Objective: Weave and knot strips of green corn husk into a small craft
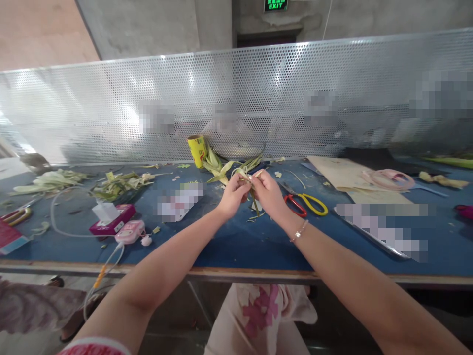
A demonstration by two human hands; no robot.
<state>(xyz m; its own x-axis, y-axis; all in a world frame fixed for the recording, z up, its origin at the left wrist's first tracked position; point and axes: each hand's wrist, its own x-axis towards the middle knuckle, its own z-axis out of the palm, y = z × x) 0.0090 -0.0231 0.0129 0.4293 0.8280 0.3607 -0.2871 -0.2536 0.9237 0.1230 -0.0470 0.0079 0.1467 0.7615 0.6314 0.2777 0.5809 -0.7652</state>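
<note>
Both hands meet over the middle of the blue table. My left hand (236,191) has its fingers closed on pale green corn husk strips (242,172). Pinching the same strips from the other side is my right hand (266,190), a bracelet on its wrist. One husk end hangs down below the fingers; how the strips cross between the fingertips is partly hidden. More corn husks (218,170) lie just behind the hands, beside a yellow cardboard tube (197,150). Scissors with one red and one yellow handle (314,204) rest right of my right hand.
A perforated metal screen (221,88) stands behind the blue table (236,246). Husk piles (118,186), a purple tissue box (113,219) and a pink charger (130,231) with cable lie left. At right are brown paper (332,172) and a pink coil (391,180).
</note>
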